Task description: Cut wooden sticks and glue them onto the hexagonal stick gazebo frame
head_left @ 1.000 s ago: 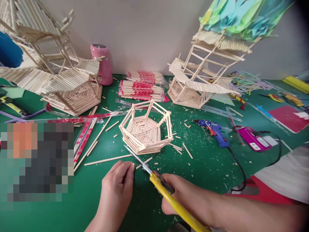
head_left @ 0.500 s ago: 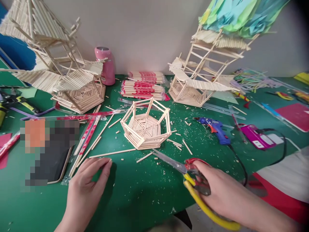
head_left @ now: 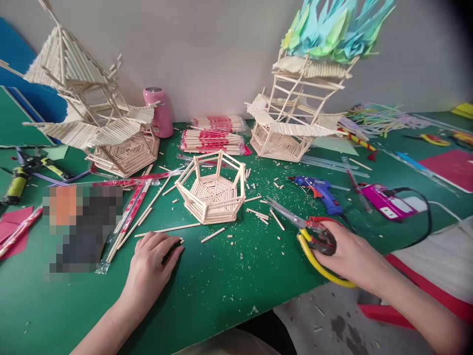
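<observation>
In the head view, scissors [head_left: 298,222] lie to the right of the hexagonal stick frame [head_left: 221,215], long axis slanting, blades aimed up and left past its side. The right hand [head_left: 342,249] has its fingers curled around the handles. Front-left of the frame, the left hand [head_left: 150,261] curves, thumb and forefinger slightly apart; whether they pinch anything cannot be told. Chip-strewn green tabletop [head_left: 207,301] stretches from the frame to the slanting near edge.

The right hand [head_left: 345,251] grips scissors [head_left: 303,234] over the green bench [head_left: 221,286]. The left hand [head_left: 150,261] is near a wooden stick frame [head_left: 215,192].
</observation>
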